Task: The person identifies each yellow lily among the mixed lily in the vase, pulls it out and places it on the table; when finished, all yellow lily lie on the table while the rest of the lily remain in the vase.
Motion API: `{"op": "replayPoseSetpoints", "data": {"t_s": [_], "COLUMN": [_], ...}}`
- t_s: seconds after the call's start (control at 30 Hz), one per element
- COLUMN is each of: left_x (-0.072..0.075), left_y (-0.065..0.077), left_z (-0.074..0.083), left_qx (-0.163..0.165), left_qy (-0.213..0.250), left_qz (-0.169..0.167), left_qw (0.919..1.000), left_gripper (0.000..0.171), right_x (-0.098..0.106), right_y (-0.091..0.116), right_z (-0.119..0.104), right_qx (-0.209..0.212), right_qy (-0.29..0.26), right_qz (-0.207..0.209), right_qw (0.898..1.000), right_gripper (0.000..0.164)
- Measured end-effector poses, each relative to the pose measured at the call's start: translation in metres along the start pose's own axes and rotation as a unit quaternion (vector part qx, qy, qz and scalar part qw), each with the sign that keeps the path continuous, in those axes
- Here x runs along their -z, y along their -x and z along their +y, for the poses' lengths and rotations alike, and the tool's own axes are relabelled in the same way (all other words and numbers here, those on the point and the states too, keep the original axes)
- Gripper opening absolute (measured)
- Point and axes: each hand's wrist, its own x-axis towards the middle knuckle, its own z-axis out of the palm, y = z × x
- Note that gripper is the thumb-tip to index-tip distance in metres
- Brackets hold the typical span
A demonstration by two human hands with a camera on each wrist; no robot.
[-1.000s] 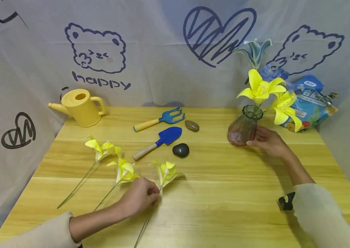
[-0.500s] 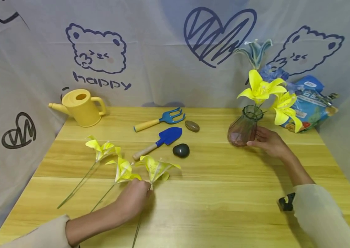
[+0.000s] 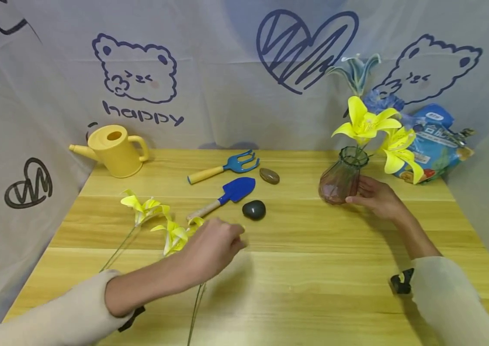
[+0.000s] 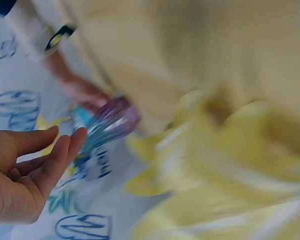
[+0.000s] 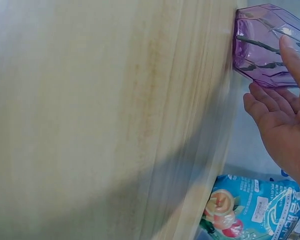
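Note:
My left hand hovers over a yellow artificial lily, whose stem shows below and whose bloom it mostly hides. In the left wrist view the thumb and fingers stand loosely apart with nothing between them; a blurred yellow lily fills the lower right. Two more yellow lilies, one farther left and one beside the hand, lie on the table. My right hand holds the purple-green glass vase, thumb on one side, fingers on the other. Yellow lilies stand in it.
A yellow watering can stands at the back left. Mid-table lie a blue hand fork, a blue trowel, a brown stone and a black stone. Behind the vase sit blue flowers and a blue bag.
My left hand pinched the nearest lily and shifted its bloom left; now it has let go and risen up and right. My right hand and the vase stay put.

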Motion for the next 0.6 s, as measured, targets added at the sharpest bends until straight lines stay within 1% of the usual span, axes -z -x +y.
{"op": "replayPoseSetpoints", "data": {"t_s": [0.07, 0.1, 0.17, 0.23, 0.27, 0.3, 0.33, 0.4, 0.47, 0.53, 0.6], "left_x": [0.004, 0.005, 0.003, -0.004, -0.010, -0.016, -0.023, -0.040, -0.055, -0.069, -0.080], "left_y": [-0.027, -0.042, -0.073, -0.104, -0.120, -0.135, -0.149, -0.176, -0.198, -0.216, -0.229], "left_z": [0.010, 0.015, 0.024, 0.030, 0.032, 0.034, 0.036, 0.040, 0.045, 0.050, 0.055], "left_qx": [-0.011, -0.013, -0.009, 0.011, 0.025, 0.042, 0.063, 0.107, 0.147, 0.177, 0.203], "left_qy": [0.058, 0.087, 0.145, 0.199, 0.225, 0.248, 0.268, 0.291, 0.300, 0.289, 0.280], "left_qz": [0.006, 0.003, -0.008, -0.014, -0.013, -0.009, 0.002, 0.032, 0.067, 0.103, 0.137], "left_qw": [0.9982, 0.9962, 0.9893, 0.9799, 0.9740, 0.9678, 0.9615, 0.9502, 0.9401, 0.9353, 0.9283], "left_gripper": [0.007, 0.005, 0.014, 0.021, 0.022, 0.022, 0.022, 0.022, 0.021, 0.019, 0.019], "right_x": [0.001, 0.002, 0.003, 0.003, 0.003, 0.002, 0.002, 0.002, 0.002, 0.002, 0.001], "right_y": [0.000, 0.000, -0.001, -0.002, -0.002, -0.002, -0.003, -0.003, -0.002, -0.002, -0.003], "right_z": [0.001, 0.002, 0.003, 0.003, 0.003, 0.003, 0.002, 0.001, 0.000, -0.001, -0.002], "right_qx": [-0.001, -0.002, -0.004, -0.010, -0.014, -0.018, -0.021, -0.027, -0.029, -0.028, -0.024], "right_qy": [0.001, -0.002, -0.006, -0.011, -0.013, -0.016, -0.017, -0.018, -0.021, -0.023, -0.025], "right_qz": [0.004, 0.006, 0.009, 0.012, 0.014, 0.014, 0.014, 0.012, 0.009, 0.005, 0.005], "right_qw": [1.000, 1.000, 1.000, 1.000, 1.000, 1.000, 1.000, 0.999, 0.999, 0.999, 0.999], "right_gripper": [0.080, 0.079, 0.079, 0.079, 0.079, 0.080, 0.080, 0.080, 0.080, 0.079, 0.078]}}
